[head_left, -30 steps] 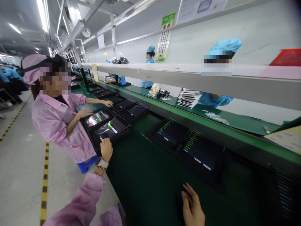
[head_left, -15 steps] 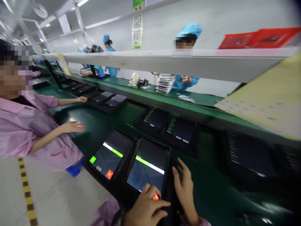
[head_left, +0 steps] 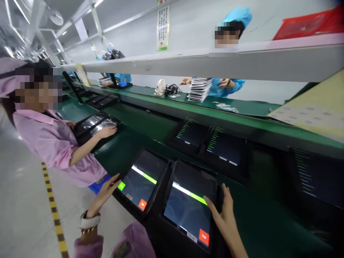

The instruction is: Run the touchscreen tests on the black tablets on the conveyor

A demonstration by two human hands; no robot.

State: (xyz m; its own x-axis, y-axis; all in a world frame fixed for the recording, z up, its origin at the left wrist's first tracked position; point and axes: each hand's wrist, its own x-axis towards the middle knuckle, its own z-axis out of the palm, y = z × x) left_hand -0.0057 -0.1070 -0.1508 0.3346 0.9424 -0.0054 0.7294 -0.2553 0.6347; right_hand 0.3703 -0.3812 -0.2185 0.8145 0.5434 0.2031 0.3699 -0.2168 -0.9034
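Note:
Two tablets lie side by side in a black tray in front of me, the left tablet (head_left: pixel 142 179) and the right tablet (head_left: pixel 185 211). Both are lit, with a white and green bar and a red button low on the right; the left one also shows a green button (head_left: pixel 121 186). My left hand (head_left: pixel 107 190) reaches from the lower left, fingers stretched, its fingertips at that green button. A white band circles my left wrist. My right hand (head_left: pixel 225 211) is spread at the right tablet's right edge, thumb over the screen and fingers outside the edge.
Behind the tray, another black tray holds two tablets (head_left: pixel 224 145) with green lines; a further tablet (head_left: pixel 317 179) lies right. At left, a co-worker in pink (head_left: pixel 51 139) handles a tray of tablets (head_left: pixel 99 123). A shelf (head_left: pixel 172 59) crosses above; beyond it stands a stack of thin panels (head_left: pixel 199 89).
My left hand left the right tablet's lower part for the left tablet's green button. The right tablet's bar swapped its white and green halves. The co-worker's tray came nearer them. The view shifted.

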